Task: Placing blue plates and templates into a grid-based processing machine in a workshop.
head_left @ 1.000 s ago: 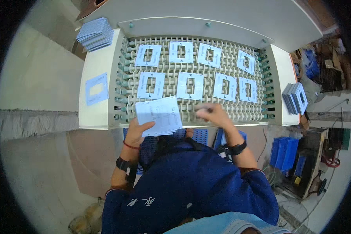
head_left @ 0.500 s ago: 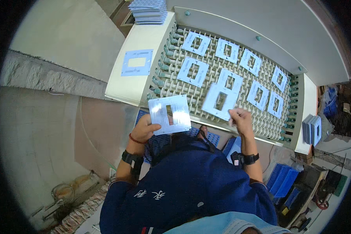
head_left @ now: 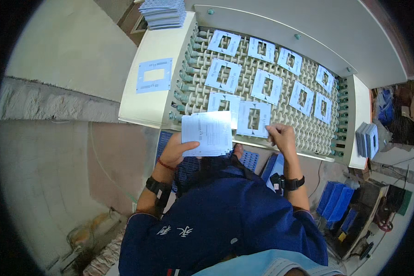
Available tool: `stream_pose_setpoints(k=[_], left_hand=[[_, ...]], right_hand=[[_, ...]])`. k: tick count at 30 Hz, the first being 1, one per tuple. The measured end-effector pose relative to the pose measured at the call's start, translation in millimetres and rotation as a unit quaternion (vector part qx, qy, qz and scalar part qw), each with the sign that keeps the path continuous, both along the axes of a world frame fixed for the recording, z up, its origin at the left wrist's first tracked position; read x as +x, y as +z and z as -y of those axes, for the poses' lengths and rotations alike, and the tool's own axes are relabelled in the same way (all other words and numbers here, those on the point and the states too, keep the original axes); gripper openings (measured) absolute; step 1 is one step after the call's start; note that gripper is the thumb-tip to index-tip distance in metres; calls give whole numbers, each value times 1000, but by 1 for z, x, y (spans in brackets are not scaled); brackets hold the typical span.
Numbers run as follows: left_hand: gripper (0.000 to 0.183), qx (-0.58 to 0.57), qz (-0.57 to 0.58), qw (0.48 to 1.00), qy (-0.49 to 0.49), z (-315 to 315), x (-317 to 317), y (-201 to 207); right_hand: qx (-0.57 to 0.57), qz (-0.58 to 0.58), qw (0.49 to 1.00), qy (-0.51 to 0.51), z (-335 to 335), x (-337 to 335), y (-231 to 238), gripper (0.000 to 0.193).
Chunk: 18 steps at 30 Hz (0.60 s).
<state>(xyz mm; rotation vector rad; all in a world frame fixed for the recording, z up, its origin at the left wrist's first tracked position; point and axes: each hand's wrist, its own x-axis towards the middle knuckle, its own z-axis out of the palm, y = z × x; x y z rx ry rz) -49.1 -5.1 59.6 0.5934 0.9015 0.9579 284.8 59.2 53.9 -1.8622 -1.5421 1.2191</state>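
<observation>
My left hand [head_left: 178, 149] grips a stack of thin light-blue square plates [head_left: 208, 133], with the thumb lying on top. The rest of its fingers are hidden beneath. My right hand [head_left: 282, 138] pinches the right edge of a plate with a cutout window [head_left: 245, 120] at the front of the roller conveyor [head_left: 290, 133]. Just left of that one, another windowed plate [head_left: 233, 102] on the rollers is partly covered by the stack. Several similar plates [head_left: 272, 94] lie spread in rows across the rollers.
On the conveyor's white left side panel lie a single windowed plate [head_left: 142, 86] and a tall stack of plates [head_left: 163, 18]. More plates [head_left: 365, 140] lean at the right end. A grey hood [head_left: 326, 27] borders the far side. Blue bins [head_left: 333, 200] stand lower right.
My right hand has brought its plate down toward the conveyor's front edge, clear of the plate it overlapped. Another plate now shows at the front left. The left-hand stack has shifted slightly right.
</observation>
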Motion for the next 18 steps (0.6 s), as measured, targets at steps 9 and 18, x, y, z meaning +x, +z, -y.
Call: stream_pose_setpoints(k=[9,18], left_hand=[[37,-9,-28,997,-75,-29,49,-11],[25,7,69,994,-88,-30,50,-2]], right_hand=[[-84,-186,979,27,33,-30,9,23],[14,59,990,-129,12,129,-1,27]])
